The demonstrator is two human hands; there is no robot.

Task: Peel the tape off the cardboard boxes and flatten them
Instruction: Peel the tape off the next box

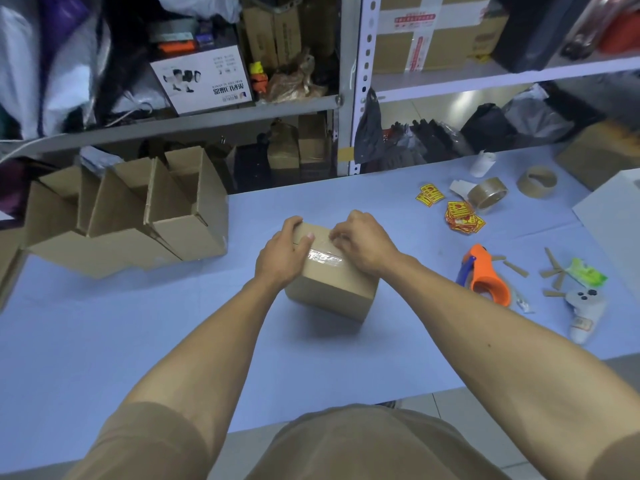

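A small closed cardboard box (334,291) stands in the middle of the blue table. A strip of clear tape (323,256) runs across its top seam. My left hand (282,252) grips the box's top left edge, thumb lying on the lid. My right hand (363,242) sits on the top right of the box, its curled fingertips pinching at the tape near the far end of the seam. Whether the tape end is lifted is hidden by the fingers.
Several open cardboard boxes (138,213) lie at the left of the table (104,341). To the right are an orange tape dispenser (486,275), tape rolls (486,192), yellow stickers (462,216), cardboard scraps and a white controller (583,311). Metal shelving (346,98) stands behind.
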